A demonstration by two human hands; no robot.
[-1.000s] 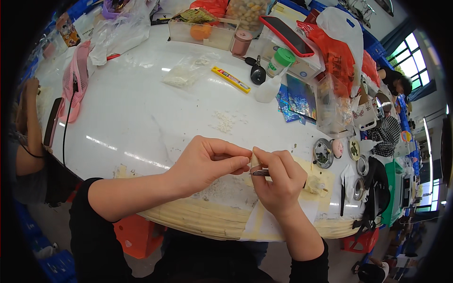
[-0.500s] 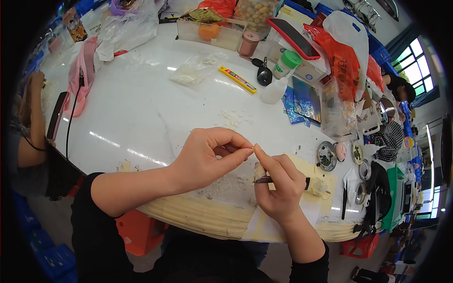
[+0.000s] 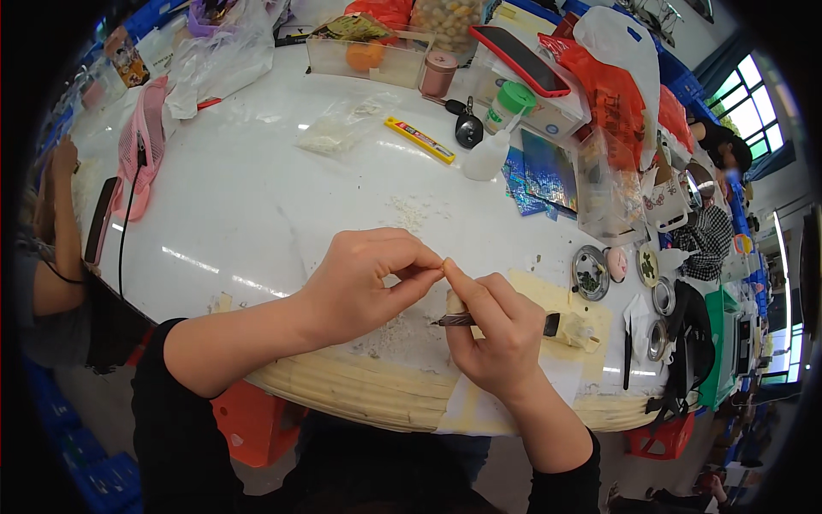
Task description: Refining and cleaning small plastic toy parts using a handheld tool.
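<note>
Above the table's front edge, my left hand (image 3: 360,278) is closed in a pinch, thumb and index tips together. Whatever lies between them is too small to make out. Its fingertips meet the index tip of my right hand (image 3: 497,334). That hand's fingers curl round a thin dark metal tool (image 3: 455,320), which lies crosswise in the palm; its black end pokes out on the right. A pale wrapping (image 3: 455,301) shows at a right fingertip. Below and beyond my hands, white crumbs (image 3: 415,212) are scattered over the white table (image 3: 248,206).
Right of my hands lie a yellowish sheet (image 3: 561,300), a round metal dish with green bits (image 3: 590,272) and a black pen-like tool (image 3: 628,355). Farther off are a yellow case (image 3: 419,140), car keys (image 3: 468,130), a white squeeze bottle (image 3: 488,157) and a red-cased phone (image 3: 520,60). A co-worker's arm (image 3: 62,214) rests far left.
Both hands sit slightly farther left in the picture, still touching at the fingertips. The whole table view has shifted a little up and left. The grip on the dark tool looks the same.
</note>
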